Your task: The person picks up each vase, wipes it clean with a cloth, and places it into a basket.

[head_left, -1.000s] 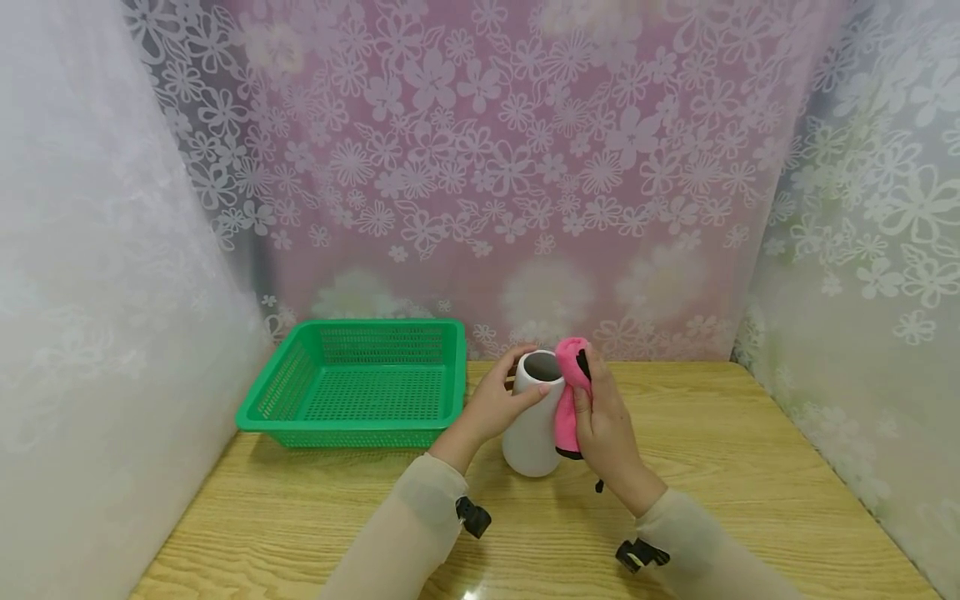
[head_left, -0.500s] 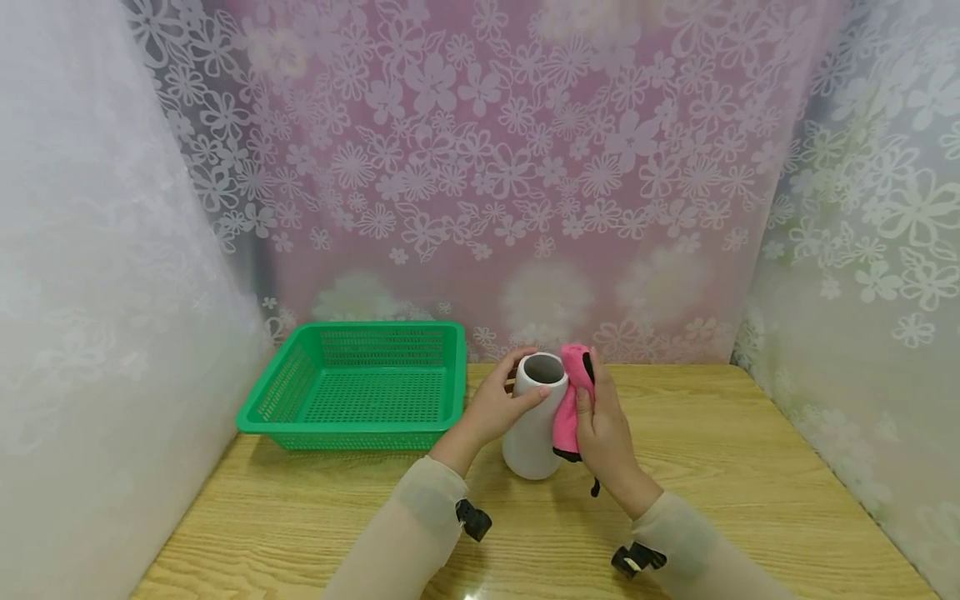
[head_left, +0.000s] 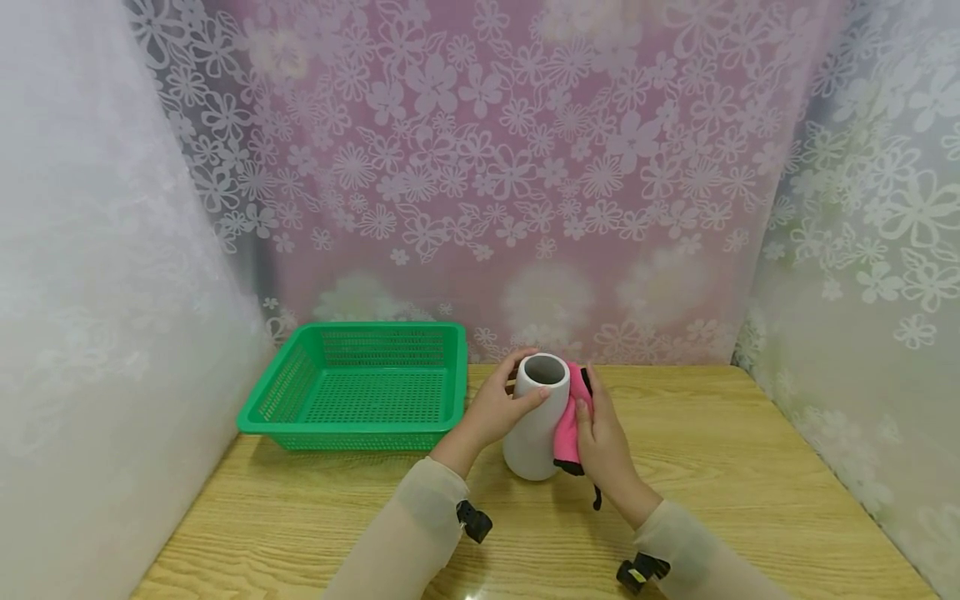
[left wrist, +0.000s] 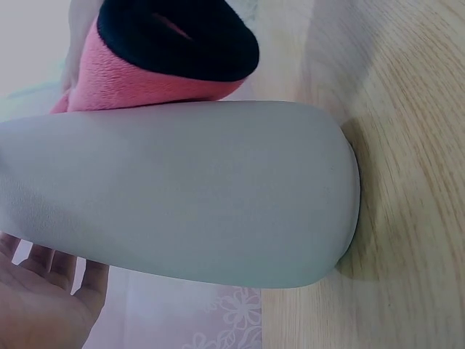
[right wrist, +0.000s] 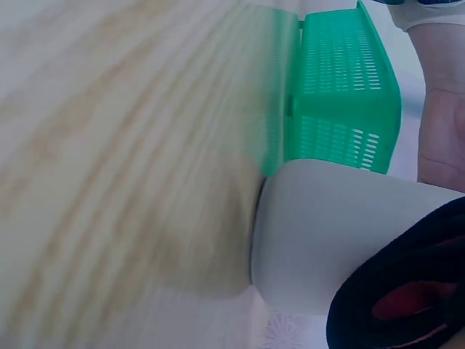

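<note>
A tall white vase [head_left: 534, 435] stands upright on the wooden table, its round mouth facing up. My left hand [head_left: 498, 407] grips it near the top, with the thumb at the front and the fingers round the far left side. In my right hand [head_left: 606, 442] is a folded pink cloth [head_left: 567, 440] with black edging, pressed against the vase's right side. The left wrist view shows the cloth [left wrist: 138, 83] touching the vase wall [left wrist: 196, 193]. A short black loop hangs below the cloth in the head view. The right fingertips are partly hidden behind the cloth.
A green plastic basket [head_left: 351, 427] with perforated walls sits to the left of the vase, near the back of the table [head_left: 735, 467]. Flowered curtains [head_left: 480, 167] enclose the back and both sides.
My right hand and the pink cloth have slid down along the vase's right side, the cloth's top dropping below the rim. The left hand and the vase have stayed in place.
</note>
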Demonstrator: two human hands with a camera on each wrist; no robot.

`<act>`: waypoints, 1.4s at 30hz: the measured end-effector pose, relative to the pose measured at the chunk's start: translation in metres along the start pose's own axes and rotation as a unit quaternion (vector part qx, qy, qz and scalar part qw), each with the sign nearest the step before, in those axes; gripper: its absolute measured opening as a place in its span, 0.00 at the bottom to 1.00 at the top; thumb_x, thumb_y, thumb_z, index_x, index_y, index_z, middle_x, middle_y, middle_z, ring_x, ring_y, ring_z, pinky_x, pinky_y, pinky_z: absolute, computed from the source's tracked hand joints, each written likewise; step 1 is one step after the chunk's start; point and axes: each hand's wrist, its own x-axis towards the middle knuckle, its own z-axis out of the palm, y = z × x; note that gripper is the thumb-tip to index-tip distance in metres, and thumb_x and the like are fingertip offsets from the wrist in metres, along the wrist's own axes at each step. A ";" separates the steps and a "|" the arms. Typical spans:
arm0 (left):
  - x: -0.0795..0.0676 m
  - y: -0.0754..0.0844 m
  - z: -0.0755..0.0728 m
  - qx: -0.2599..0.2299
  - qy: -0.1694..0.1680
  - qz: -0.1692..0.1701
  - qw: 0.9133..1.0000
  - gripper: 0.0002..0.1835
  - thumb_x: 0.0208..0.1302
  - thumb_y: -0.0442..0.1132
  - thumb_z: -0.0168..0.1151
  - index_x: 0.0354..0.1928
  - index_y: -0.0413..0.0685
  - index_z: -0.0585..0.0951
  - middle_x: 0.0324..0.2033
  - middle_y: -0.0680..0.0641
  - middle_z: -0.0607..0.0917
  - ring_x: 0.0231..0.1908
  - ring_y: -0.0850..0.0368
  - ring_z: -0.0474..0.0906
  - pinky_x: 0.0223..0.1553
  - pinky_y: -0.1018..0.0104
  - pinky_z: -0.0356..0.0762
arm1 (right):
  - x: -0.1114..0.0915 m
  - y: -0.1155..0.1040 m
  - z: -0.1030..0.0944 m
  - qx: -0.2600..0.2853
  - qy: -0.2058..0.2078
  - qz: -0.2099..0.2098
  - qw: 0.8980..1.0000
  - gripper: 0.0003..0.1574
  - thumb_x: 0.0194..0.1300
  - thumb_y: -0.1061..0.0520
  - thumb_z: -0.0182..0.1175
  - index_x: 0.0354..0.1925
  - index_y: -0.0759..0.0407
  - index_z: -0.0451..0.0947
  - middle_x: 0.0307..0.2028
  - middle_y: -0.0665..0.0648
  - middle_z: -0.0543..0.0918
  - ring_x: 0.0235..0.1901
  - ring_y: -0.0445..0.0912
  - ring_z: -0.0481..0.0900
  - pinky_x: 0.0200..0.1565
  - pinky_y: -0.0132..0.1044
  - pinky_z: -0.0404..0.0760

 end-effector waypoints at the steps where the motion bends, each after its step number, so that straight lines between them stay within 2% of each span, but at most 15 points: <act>1: 0.000 0.000 0.000 0.001 0.001 0.000 1.000 0.32 0.67 0.49 0.67 0.71 0.69 0.68 0.61 0.49 0.76 0.61 0.48 0.73 0.60 0.45 0.74 | -0.001 0.001 0.000 -0.001 -0.003 0.003 1.000 0.37 0.82 0.50 0.39 0.80 0.56 0.42 0.74 0.68 0.57 0.70 0.63 0.61 0.66 0.64 0.64; 11: 0.000 -0.001 0.001 0.003 0.000 0.003 1.000 0.33 0.67 0.50 0.67 0.72 0.68 0.67 0.61 0.49 0.75 0.62 0.49 0.73 0.60 0.45 0.74 | -0.009 0.010 0.005 -0.016 -0.038 0.045 0.998 0.37 0.83 0.47 0.37 0.80 0.57 0.40 0.76 0.69 0.52 0.73 0.65 0.53 0.68 0.65 0.57; 20: 0.001 -0.001 0.001 0.000 0.001 0.016 1.000 0.32 0.67 0.49 0.67 0.72 0.67 0.67 0.61 0.49 0.76 0.62 0.51 0.72 0.62 0.46 0.72 | -0.013 0.017 0.008 -0.040 -0.056 0.067 0.995 0.36 0.83 0.51 0.38 0.79 0.63 0.44 0.74 0.73 0.54 0.73 0.67 0.53 0.69 0.63 0.55; 27: 0.000 0.000 0.001 -0.002 -0.004 0.006 1.000 0.34 0.68 0.47 0.66 0.73 0.67 0.65 0.64 0.48 0.74 0.64 0.48 0.71 0.61 0.44 0.73 | -0.011 0.019 0.007 -0.055 -0.107 0.105 0.987 0.34 0.82 0.57 0.38 0.77 0.70 0.45 0.73 0.75 0.55 0.73 0.66 0.53 0.71 0.61 0.53; 31: -0.008 0.020 -0.002 0.001 -0.012 -0.002 1.000 0.34 0.69 0.43 0.65 0.74 0.58 0.64 0.65 0.43 0.73 0.64 0.43 0.71 0.61 0.42 0.73 | -0.011 0.024 0.007 -0.067 -0.136 0.126 0.980 0.34 0.82 0.57 0.39 0.76 0.71 0.46 0.73 0.76 0.55 0.72 0.66 0.54 0.71 0.60 0.53; 35: -0.018 0.041 -0.005 0.004 -0.014 0.002 1.000 0.33 0.70 0.42 0.64 0.74 0.51 0.65 0.63 0.40 0.74 0.63 0.42 0.72 0.60 0.43 0.73 | -0.011 0.025 0.007 -0.073 -0.147 0.127 0.978 0.33 0.81 0.57 0.39 0.75 0.73 0.47 0.72 0.77 0.57 0.71 0.68 0.56 0.70 0.62 0.54; 42: -0.016 0.040 -0.004 0.004 -0.014 0.003 1.000 0.32 0.70 0.41 0.63 0.73 0.50 0.65 0.63 0.40 0.74 0.63 0.42 0.72 0.61 0.43 0.72 | -0.009 0.023 0.005 -0.085 -0.167 0.139 0.972 0.34 0.81 0.57 0.40 0.75 0.74 0.48 0.70 0.79 0.59 0.70 0.69 0.58 0.69 0.63 0.55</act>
